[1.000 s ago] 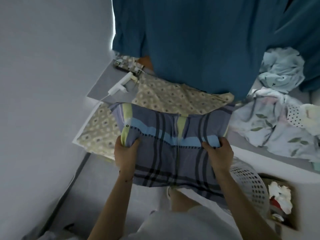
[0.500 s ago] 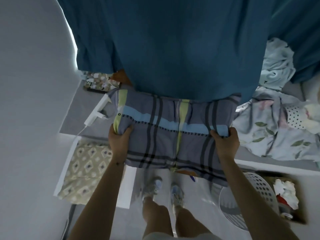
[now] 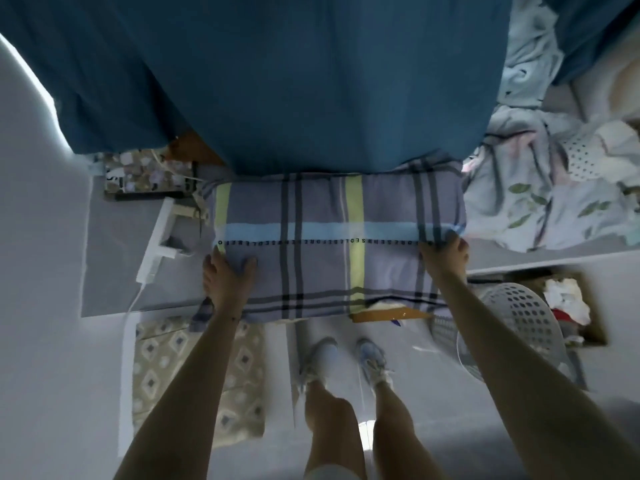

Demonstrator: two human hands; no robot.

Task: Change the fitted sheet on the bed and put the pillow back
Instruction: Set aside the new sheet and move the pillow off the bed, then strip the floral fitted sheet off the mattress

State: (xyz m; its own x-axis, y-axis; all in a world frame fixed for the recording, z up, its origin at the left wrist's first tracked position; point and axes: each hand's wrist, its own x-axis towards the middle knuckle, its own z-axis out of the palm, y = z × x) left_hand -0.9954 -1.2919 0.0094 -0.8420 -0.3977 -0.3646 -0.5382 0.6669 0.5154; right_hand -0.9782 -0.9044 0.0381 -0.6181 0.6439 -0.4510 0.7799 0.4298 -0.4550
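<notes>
One pillow [image 3: 322, 244], left hand [image 3: 227, 273], right hand [image 3: 446, 256]

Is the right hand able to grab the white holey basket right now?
Probably, but not this instant: the right hand grips the pillow at its corner. The basket sits close beside that forearm with nothing between them, so letting go should free the way.
</notes>
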